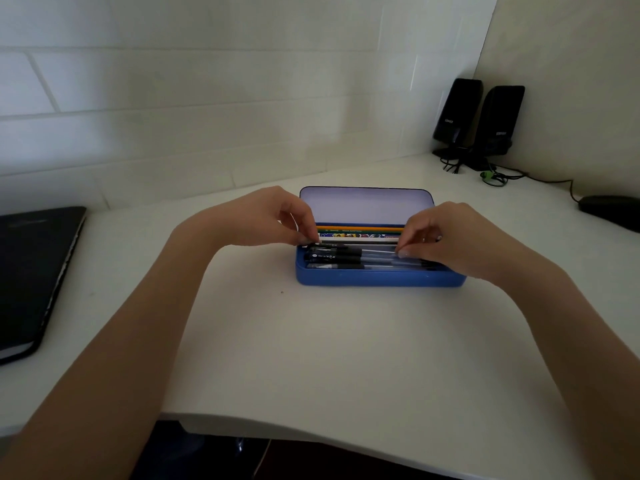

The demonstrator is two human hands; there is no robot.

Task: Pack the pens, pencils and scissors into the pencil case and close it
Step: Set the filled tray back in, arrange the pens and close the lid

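Hands pinch a black-capped clear pen (349, 244): left hand (266, 216) at nine o'clock, right hand (446, 233) at three, over the open blue rectangular pencil case (377, 277).

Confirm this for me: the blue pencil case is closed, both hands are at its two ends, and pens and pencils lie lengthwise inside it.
One thing is off: the blue pencil case is open, not closed. The head view shows its lid standing up at the back. The rest holds: the left hand and right hand are at its two ends, and the pens and pencils lie lengthwise inside.
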